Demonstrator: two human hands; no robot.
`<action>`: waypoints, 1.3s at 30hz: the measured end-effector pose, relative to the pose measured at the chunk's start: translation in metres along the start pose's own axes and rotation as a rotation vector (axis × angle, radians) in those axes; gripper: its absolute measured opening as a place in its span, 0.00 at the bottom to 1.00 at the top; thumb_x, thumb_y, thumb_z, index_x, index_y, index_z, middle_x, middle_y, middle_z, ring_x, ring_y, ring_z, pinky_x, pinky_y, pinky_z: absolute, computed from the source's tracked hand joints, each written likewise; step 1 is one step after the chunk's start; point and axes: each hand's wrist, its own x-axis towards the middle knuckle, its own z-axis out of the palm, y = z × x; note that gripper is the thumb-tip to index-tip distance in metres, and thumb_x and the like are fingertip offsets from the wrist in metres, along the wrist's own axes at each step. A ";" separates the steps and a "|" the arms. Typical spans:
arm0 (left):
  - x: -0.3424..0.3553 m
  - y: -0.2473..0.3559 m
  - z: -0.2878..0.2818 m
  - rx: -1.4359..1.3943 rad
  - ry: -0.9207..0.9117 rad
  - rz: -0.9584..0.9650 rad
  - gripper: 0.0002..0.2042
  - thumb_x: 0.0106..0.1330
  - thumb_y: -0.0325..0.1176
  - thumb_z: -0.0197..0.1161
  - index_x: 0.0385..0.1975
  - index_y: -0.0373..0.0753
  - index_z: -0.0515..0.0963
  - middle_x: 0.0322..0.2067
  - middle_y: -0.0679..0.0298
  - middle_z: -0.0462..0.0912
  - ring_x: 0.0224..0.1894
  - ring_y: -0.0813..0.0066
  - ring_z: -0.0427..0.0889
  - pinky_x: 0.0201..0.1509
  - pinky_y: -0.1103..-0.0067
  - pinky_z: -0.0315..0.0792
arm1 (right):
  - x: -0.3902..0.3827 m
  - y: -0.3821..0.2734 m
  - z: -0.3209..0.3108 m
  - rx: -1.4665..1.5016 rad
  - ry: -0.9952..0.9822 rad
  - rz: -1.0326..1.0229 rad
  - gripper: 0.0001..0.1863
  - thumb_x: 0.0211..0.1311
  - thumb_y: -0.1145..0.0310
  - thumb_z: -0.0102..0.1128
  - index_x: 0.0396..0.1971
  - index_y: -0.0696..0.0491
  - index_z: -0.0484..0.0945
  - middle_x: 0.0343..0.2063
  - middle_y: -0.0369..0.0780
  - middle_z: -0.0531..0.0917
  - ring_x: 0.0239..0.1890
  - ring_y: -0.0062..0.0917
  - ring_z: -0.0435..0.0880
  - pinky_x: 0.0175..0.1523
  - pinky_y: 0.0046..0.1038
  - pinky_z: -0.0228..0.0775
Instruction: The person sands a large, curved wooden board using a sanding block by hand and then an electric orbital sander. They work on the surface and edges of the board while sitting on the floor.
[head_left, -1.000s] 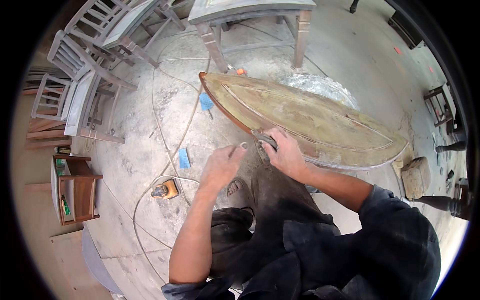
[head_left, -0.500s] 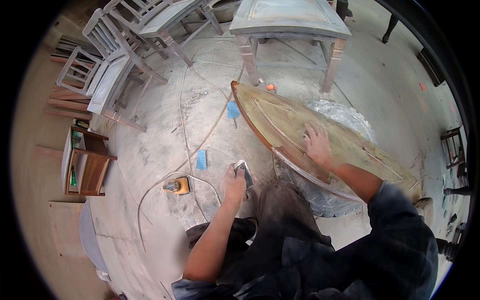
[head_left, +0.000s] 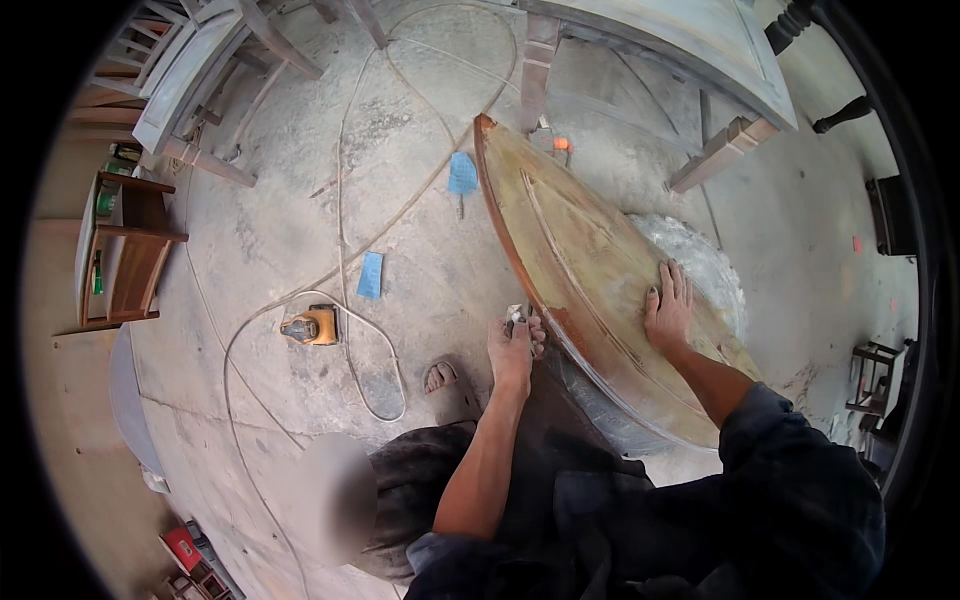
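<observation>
Head view: the leaf-shaped wooden panel, olive-yellow with a reddish-brown edge, lies before the person I am watching, over a round, white-dusted support. Its face is blotchy, with a narrow raised line following the outline. The right hand rests on this face, fingers extended, gripping nothing; the left hand, beside the near edge, curls around a small pale object, its kind unclear. A greyish wooden table stands close beyond the pointed tip. Leftward on the floor: two blue sheets, a looping beige hose and a yellow-and-grey power sander.
</observation>
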 end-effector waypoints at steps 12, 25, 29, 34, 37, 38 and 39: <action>0.019 -0.019 0.028 0.094 0.251 0.187 0.05 0.69 0.28 0.65 0.34 0.33 0.80 0.23 0.69 0.77 0.25 0.83 0.73 0.30 0.81 0.68 | 0.006 0.002 0.002 -0.010 -0.050 -0.017 0.34 0.72 0.64 0.47 0.74 0.59 0.54 0.76 0.51 0.54 0.79 0.47 0.46 0.81 0.48 0.34; -0.001 -0.039 0.045 0.089 0.315 0.248 0.06 0.70 0.31 0.67 0.36 0.34 0.82 0.25 0.74 0.76 0.27 0.88 0.69 0.30 0.83 0.63 | 0.142 -0.010 0.026 0.017 -0.117 0.037 0.29 0.76 0.58 0.41 0.70 0.59 0.63 0.73 0.51 0.63 0.78 0.41 0.54 0.81 0.47 0.38; 0.013 -0.055 0.043 0.068 0.405 0.362 0.06 0.70 0.31 0.67 0.36 0.34 0.82 0.26 0.74 0.76 0.27 0.87 0.68 0.30 0.83 0.63 | 0.147 -0.013 0.033 0.111 -0.195 -0.089 0.27 0.77 0.57 0.37 0.67 0.55 0.69 0.71 0.47 0.67 0.76 0.39 0.59 0.80 0.47 0.40; 0.015 -0.039 0.050 0.109 0.375 0.330 0.05 0.70 0.29 0.67 0.37 0.34 0.81 0.28 0.72 0.79 0.30 0.86 0.72 0.35 0.83 0.68 | 0.147 -0.006 0.034 0.082 -0.163 -0.130 0.23 0.77 0.60 0.37 0.63 0.53 0.74 0.67 0.44 0.73 0.74 0.36 0.64 0.78 0.46 0.47; -0.006 -0.068 0.051 -0.071 0.422 0.308 0.05 0.70 0.28 0.66 0.38 0.33 0.81 0.31 0.70 0.81 0.33 0.84 0.75 0.40 0.83 0.69 | 0.149 -0.002 0.042 0.109 -0.111 -0.152 0.23 0.76 0.59 0.40 0.60 0.53 0.77 0.64 0.43 0.76 0.71 0.37 0.67 0.77 0.46 0.48; -0.011 -0.069 0.046 -0.045 0.432 0.325 0.05 0.70 0.28 0.66 0.39 0.33 0.80 0.33 0.69 0.81 0.35 0.83 0.76 0.43 0.83 0.70 | 0.146 -0.005 0.045 0.102 -0.102 -0.150 0.23 0.76 0.59 0.40 0.59 0.52 0.77 0.64 0.43 0.76 0.71 0.37 0.68 0.77 0.45 0.48; -0.007 -0.068 0.046 0.033 0.433 0.271 0.07 0.70 0.28 0.67 0.41 0.32 0.80 0.33 0.69 0.81 0.35 0.82 0.76 0.42 0.82 0.70 | 0.149 -0.002 0.043 0.092 -0.094 -0.145 0.23 0.76 0.59 0.40 0.59 0.52 0.78 0.63 0.42 0.77 0.70 0.36 0.68 0.77 0.44 0.49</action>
